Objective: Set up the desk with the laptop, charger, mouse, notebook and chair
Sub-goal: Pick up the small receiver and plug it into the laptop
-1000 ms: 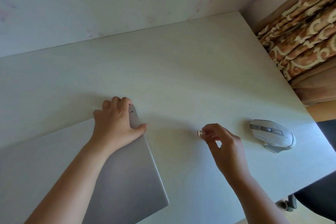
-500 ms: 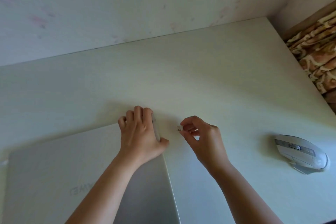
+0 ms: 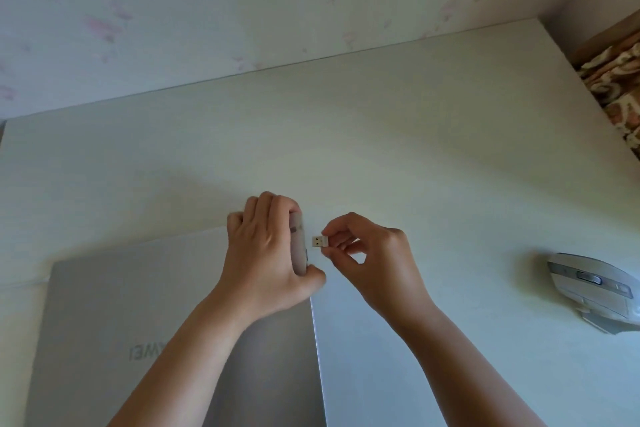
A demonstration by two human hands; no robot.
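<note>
A closed silver laptop (image 3: 138, 315) lies on the white desk (image 3: 398, 149) at the lower left. My left hand (image 3: 266, 253) grips its far right corner, fingers curled over the edge, and tilts that side up a little. My right hand (image 3: 367, 260) pinches a small USB receiver (image 3: 319, 241) between thumb and fingers. The plug points left, a short gap from the laptop's side edge. A grey-and-white mouse (image 3: 592, 291) rests on the desk at the far right.
The desk's back edge meets a pale wall (image 3: 242, 3). A brown patterned curtain (image 3: 616, 87) hangs beyond the desk's right edge.
My right hand carried the USB receiver leftward from near the mouse to just beside the laptop's edge. My view has shifted left, showing more of the laptop.
</note>
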